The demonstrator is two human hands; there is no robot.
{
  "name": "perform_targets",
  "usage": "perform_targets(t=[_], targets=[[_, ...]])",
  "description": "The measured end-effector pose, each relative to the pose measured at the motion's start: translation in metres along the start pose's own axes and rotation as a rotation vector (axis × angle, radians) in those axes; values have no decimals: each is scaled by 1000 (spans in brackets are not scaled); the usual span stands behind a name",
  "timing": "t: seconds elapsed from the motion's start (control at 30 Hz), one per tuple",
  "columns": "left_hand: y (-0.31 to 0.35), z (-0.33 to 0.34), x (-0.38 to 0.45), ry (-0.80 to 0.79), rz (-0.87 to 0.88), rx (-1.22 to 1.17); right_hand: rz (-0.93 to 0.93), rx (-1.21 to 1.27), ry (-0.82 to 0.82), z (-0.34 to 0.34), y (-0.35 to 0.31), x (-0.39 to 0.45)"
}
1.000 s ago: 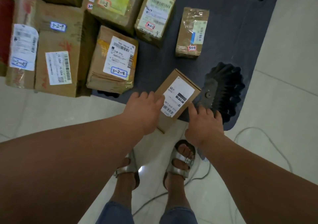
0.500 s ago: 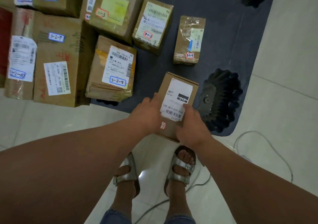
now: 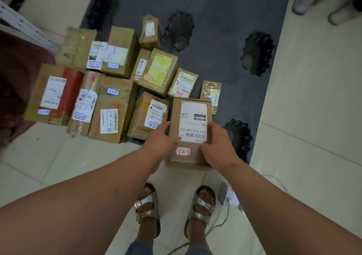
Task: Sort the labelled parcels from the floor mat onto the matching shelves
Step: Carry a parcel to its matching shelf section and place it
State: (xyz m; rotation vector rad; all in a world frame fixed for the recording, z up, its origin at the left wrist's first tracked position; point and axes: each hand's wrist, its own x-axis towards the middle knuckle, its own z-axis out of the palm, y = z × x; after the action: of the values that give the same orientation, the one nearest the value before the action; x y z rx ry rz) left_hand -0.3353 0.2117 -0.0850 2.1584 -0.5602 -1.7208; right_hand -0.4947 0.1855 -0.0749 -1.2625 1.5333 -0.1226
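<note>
**Parcel 3-2-7 held in both hands above the mat**

I hold a brown parcel upright-facing, its handwritten tag reading 3-2-7, nearest me. My left hand grips its left edge, my right hand its right edge, fingers curled round. Its long axis runs near to far. Other parcels lie left and beyond on the dark floor mat.

Blurred far parcel labels, unreadable.
</note>
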Motion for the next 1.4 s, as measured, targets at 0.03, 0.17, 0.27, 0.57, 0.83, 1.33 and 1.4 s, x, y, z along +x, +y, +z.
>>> perform_targets(t=[0.03,0.17,0.27,0.57,0.83,1.33,1.4], targets=[[7,-8,-12,-1,2,-39,-22,-2,5,-5,-13,-8],[43,-43,-63,45,63,-132,-108,-22,9,-23,-72,-37],[68,-74,-105,90,134,-164,-160,-24,16,-37,-121,-58],[132,-168,-237,256,389,-227,-287,20,-19,-67,-274,-131],[163,-236,-368,467,548,-323,-572,15,-159,-78,-391,-214],[93,-316,-582,949,720,-476,-1012,-147,-514,-15,-512,-382],[77,-327,-605,980,707,-509,-1054,-151,-554,1,-520,-404]])
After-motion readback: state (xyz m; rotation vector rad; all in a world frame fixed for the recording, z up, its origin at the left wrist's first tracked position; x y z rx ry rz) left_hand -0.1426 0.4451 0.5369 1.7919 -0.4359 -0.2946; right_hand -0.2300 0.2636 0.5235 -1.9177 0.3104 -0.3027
